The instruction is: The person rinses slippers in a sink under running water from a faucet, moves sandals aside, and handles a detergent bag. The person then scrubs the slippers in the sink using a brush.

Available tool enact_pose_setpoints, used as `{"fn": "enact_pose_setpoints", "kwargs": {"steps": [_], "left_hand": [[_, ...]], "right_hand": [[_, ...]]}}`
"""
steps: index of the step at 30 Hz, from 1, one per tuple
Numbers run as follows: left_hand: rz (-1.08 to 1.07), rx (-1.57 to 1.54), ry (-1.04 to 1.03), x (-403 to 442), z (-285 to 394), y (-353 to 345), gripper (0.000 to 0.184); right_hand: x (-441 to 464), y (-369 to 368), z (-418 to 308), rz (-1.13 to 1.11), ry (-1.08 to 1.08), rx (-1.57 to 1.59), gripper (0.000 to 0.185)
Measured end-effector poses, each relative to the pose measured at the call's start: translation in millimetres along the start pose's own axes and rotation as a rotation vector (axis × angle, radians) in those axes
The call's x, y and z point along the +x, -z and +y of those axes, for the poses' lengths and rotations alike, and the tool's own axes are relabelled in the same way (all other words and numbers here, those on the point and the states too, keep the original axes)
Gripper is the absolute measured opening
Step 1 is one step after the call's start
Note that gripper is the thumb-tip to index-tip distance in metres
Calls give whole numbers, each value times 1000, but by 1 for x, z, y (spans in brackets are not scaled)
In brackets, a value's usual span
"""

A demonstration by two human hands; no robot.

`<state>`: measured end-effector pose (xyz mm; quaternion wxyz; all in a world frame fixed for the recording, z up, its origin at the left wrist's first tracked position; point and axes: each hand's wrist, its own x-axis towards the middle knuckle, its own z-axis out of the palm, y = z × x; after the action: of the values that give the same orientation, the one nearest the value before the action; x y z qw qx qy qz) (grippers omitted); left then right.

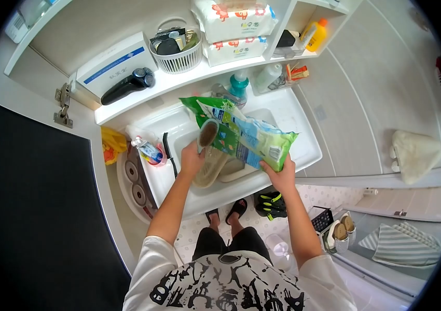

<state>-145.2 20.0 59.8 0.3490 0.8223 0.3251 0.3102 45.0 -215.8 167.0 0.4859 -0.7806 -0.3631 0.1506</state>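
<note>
Over the white sink point(309, 136), my right hand point(283, 175) grips the lower right end of a green and blue plastic package point(246, 136). My left hand point(192, 159) is closed on the handle of a brush point(209, 132), whose oval brown head faces up and overlaps the package's left part. Below them in the basin lies a beige plastic container point(211, 168), partly hidden by the package. Behind the package stands a teal pump bottle point(238, 91).
Above the sink, a shelf point(179, 78) holds a black shaver point(127, 86), a white basket point(181, 59) and stacked wipes packs point(236, 51). A pink cup point(157, 155) with a toothpaste tube stands at the sink's left. An open cabinet door point(33, 192) fills the left side.
</note>
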Motion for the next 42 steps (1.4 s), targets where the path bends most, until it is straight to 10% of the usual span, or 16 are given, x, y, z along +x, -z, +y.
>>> {"fn": "enact_pose_setpoints", "kwargs": {"steps": [25,42], "left_hand": [[123,-737,431,-39,29,-42,13],[-376,207,44,-106,11,-168,40]], "right_hand": [[-63,71,64,392,-191,302,52],[-133,124,111,748,-327,364,66]]}}
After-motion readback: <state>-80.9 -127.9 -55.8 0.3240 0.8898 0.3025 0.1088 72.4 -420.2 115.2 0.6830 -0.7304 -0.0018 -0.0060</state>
